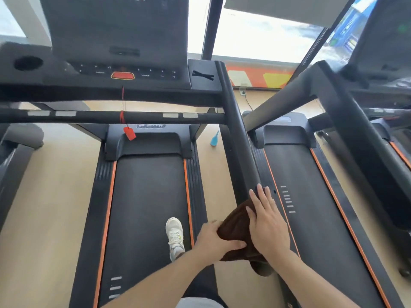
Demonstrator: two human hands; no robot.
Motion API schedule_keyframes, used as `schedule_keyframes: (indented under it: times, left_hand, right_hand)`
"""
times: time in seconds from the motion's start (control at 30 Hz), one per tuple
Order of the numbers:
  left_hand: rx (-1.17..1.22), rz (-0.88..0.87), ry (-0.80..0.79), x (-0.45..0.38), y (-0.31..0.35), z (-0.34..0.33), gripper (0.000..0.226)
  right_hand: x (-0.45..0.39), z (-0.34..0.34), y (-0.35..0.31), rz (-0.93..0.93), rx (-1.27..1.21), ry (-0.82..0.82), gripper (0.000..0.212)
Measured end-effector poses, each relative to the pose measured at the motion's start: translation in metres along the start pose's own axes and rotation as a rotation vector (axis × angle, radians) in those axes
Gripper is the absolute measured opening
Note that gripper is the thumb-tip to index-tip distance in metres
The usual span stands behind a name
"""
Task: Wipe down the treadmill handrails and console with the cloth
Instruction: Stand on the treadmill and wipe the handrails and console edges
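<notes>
The cloth [236, 227] lies draped over the near end of the right handrail [239, 134]. The right hand [268, 221] presses it flat-fingered; the left hand [213, 241] grips its edge. Judging by this, the console [124, 72] and crossbar [100, 116] remain unwiped.

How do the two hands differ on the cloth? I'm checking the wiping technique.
The right hand lies flat with straight fingers on top of the brown cloth, reaching up the right handrail; the left hand curls its thumb and fingers round the cloth's near side. The right hand sits further along the rail, the left nearer the body. Both touch the same cloth draped over that rail.
</notes>
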State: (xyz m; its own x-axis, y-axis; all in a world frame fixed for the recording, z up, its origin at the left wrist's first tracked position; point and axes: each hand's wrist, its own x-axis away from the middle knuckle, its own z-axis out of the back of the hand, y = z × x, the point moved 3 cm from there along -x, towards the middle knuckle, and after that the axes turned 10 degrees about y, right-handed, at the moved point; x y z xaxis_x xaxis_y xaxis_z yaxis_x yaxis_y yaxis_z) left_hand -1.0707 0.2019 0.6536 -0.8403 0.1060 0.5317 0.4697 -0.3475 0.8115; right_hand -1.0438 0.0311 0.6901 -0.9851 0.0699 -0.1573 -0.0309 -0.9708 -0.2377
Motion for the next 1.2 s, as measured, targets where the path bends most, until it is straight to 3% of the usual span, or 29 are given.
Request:
schedule_keyframes:
  times: [0.2, 0.4, 0.57, 0.7, 0.8, 0.87, 0.97, 1.1, 1.2]
  left_hand:
    - [0.084, -0.003, 0.034, -0.071, 0.032, 0.05, 0.029]
    - [0.062, -0.014, 0.272, -0.157, 0.079, 0.109, 0.026]
    - [0.082, -0.012, 0.322, -0.216, 0.12, 0.144, 0.018]
    - [0.177, 0.019, 0.434, -0.234, 0.127, 0.176, 0.017]
    - [0.234, 0.113, 0.572, -0.228, 0.108, 0.205, 0.014]
    - [0.255, 0.187, 0.592, -0.22, 0.088, 0.225, 0.013]
    - [0.206, 0.242, 0.604, -0.205, 0.06, 0.258, 0.02]
    - [0.19, 0.257, 0.769, -0.187, 0.043, 0.299, 0.013]
    - [0.195, 0.21, 0.82, -0.181, 0.045, 0.318, 0.011]
  right_hand:
    - [-0.129, -0.009, -0.02, 0.156, -0.256, 0.034, 0.047]
    - [-0.258, -0.035, -0.041, 0.245, -0.316, 0.052, 0.041]
    - [-0.341, -0.045, -0.063, 0.283, -0.363, 0.073, 0.043]
    - [-0.382, -0.048, -0.095, 0.619, -0.31, 0.247, 0.038]
    - [-0.394, -0.06, -0.133, 0.6, -0.245, 0.34, 0.045]
    - [-0.385, -0.078, -0.17, 0.542, -0.175, 0.193, 0.045]
    - [-0.359, -0.1, -0.207, 0.436, -0.019, -0.159, 0.064]
    - [-0.349, -0.099, -0.213, 0.539, 0.16, -0.399, 0.082]
    - [-0.356, -0.096, -0.236, 0.586, 0.191, -0.503, 0.066]
